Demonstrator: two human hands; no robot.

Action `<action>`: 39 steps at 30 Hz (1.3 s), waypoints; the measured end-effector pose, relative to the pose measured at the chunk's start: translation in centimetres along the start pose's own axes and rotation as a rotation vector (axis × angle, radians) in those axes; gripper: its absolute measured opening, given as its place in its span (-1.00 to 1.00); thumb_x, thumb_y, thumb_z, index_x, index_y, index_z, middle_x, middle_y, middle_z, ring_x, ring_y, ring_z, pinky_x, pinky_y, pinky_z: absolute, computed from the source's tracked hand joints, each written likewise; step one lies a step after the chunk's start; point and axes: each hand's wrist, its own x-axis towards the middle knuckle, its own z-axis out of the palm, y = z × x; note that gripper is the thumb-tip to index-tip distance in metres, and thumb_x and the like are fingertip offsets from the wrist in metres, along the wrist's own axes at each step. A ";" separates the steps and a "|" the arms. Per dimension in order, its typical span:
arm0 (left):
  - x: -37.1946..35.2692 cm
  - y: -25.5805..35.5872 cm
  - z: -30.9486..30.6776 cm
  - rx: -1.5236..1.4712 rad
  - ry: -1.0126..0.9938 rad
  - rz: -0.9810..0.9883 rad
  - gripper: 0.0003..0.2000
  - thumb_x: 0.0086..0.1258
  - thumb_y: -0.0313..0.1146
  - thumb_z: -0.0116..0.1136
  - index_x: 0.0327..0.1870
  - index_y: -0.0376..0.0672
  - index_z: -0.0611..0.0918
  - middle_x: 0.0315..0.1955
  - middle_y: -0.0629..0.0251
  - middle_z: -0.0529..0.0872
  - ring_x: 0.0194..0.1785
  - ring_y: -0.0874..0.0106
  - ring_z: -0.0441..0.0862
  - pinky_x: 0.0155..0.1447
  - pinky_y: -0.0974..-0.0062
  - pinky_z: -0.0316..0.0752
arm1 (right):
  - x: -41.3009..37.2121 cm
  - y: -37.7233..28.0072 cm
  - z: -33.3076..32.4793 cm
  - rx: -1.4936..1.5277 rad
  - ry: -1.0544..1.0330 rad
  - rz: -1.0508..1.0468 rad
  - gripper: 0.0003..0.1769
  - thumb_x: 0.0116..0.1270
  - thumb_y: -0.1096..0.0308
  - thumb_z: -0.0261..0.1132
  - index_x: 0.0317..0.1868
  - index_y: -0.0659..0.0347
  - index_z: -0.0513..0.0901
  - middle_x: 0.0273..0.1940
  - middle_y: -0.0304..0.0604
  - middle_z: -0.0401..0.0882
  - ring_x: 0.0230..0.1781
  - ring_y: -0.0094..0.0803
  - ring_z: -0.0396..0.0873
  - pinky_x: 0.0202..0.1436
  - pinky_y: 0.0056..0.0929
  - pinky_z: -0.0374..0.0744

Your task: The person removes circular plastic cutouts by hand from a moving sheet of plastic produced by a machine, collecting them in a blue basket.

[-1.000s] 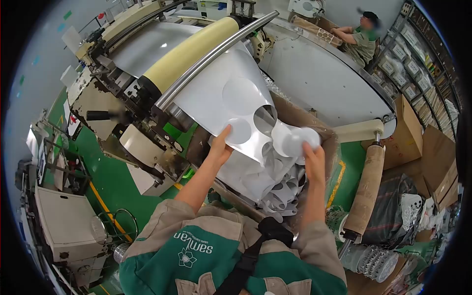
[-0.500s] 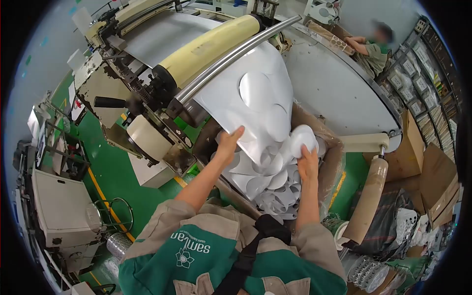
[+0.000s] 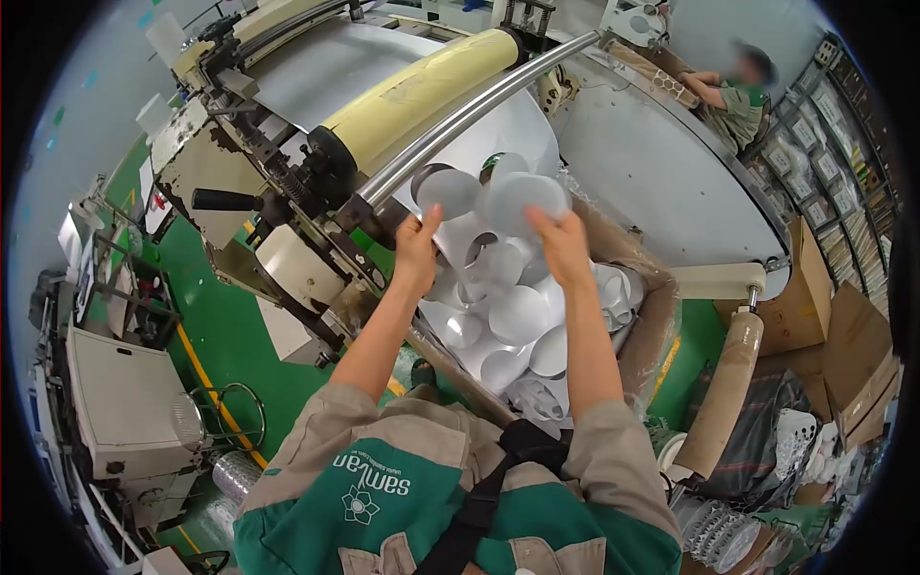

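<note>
Steel bar above discs, box below

**Before the Bar, Above the Box**

Side by side in front of the bar: left hand and right hand, both gripping the sheet hanging beneath it. Behind the bar, roller. Below the hands, box holding cut-outs. Right of the box, cardboard tube. Far behind on the right, co-worker beside shelves.

Tight quarters: the steel bar and yellow roller cap the space just above my left hand and right hand. The punched sheet hangs dead ahead, and the cardboard box walls off the right. I find open air between my forearms.
</note>
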 end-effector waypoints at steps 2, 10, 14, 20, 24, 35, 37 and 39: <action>-0.7 0.3 -0.1 0.018 -0.071 -0.047 -0.77 0.34 -0.30 0.05 -0.08 -0.21 0.51 -0.21 0.40 0.59 -0.17 0.62 0.51 -0.09 0.58 0.40 | 1.3 -1.1 3.8 -0.115 -0.190 -0.024 -0.52 0.15 0.31 0.31 0.08 0.28 0.48 -0.13 -0.24 0.55 -0.12 -0.56 0.44 -0.02 -0.57 0.40; 1.6 1.7 -1.0 -0.008 0.014 -0.154 -0.68 0.38 -0.19 -0.03 0.04 -0.18 0.45 -0.04 0.33 0.53 0.08 0.46 0.44 0.16 0.42 0.33 | 1.3 2.6 -0.9 0.351 0.358 -0.008 -0.49 0.17 0.53 0.25 0.13 0.35 0.30 0.07 -0.07 0.41 0.05 -0.33 0.44 0.12 -0.32 0.45; 1.6 0.0 -0.7 -0.087 0.133 -0.048 -0.71 0.38 -0.23 -0.01 -0.01 -0.23 0.46 -0.08 0.32 0.53 0.06 0.45 0.46 0.19 0.43 0.36 | 4.3 -2.1 4.4 0.188 0.186 -0.084 -0.54 0.13 0.52 0.29 0.06 0.36 0.40 0.01 -0.13 0.47 0.01 -0.42 0.44 0.10 -0.49 0.39; 1.7 0.8 2.2 -0.356 0.123 -0.070 -0.65 0.33 -0.32 0.07 0.09 -0.16 0.36 -0.01 0.33 0.48 0.04 0.42 0.49 0.15 0.40 0.41 | 3.0 -0.5 -1.8 0.693 0.550 -0.216 -0.54 0.19 0.48 0.26 0.10 0.33 0.36 0.01 -0.11 0.46 -0.06 -0.32 0.49 0.08 -0.35 0.46; 1.2 0.6 1.9 -0.174 0.071 0.012 -0.69 0.29 -0.39 0.12 0.03 -0.18 0.41 -0.06 0.30 0.53 0.00 0.45 0.51 0.07 0.42 0.47 | 1.9 -3.3 -1.7 0.773 0.593 -0.402 -0.60 0.22 0.46 0.24 0.06 0.33 0.38 -0.05 -0.08 0.49 -0.06 -0.30 0.49 0.06 -0.31 0.47; -4.3 -1.7 2.6 0.144 -0.176 -0.184 -0.70 0.41 -0.28 -0.07 0.00 -0.31 0.47 -0.10 0.21 0.58 -0.03 0.47 0.54 -0.05 0.54 0.46 | 1.2 -2.4 1.6 -0.171 0.064 -0.018 -0.62 0.08 0.33 0.36 -0.12 0.37 0.55 -0.22 -0.14 0.59 -0.27 -0.47 0.53 -0.20 -0.50 0.49; -5.3 -4.0 0.9 0.292 -0.144 -0.224 -0.67 0.45 -0.26 -0.15 0.06 -0.31 0.43 0.01 0.17 0.54 0.04 0.43 0.52 0.00 0.47 0.46 | -1.3 -1.1 -2.1 0.032 0.343 -0.122 -0.64 0.11 0.42 0.33 -0.09 0.40 0.51 -0.19 -0.11 0.58 -0.25 -0.43 0.55 -0.19 -0.47 0.52; -5.3 -6.1 -0.9 0.301 -0.081 -0.305 -0.65 0.47 -0.23 -0.23 0.08 -0.33 0.40 0.00 0.13 0.54 0.05 0.41 0.53 0.00 0.48 0.49 | -6.2 -2.4 -6.7 0.322 0.403 -0.142 -0.75 0.28 0.51 0.10 -0.05 0.43 0.46 -0.13 -0.03 0.56 -0.13 -0.26 0.57 -0.04 -0.19 0.58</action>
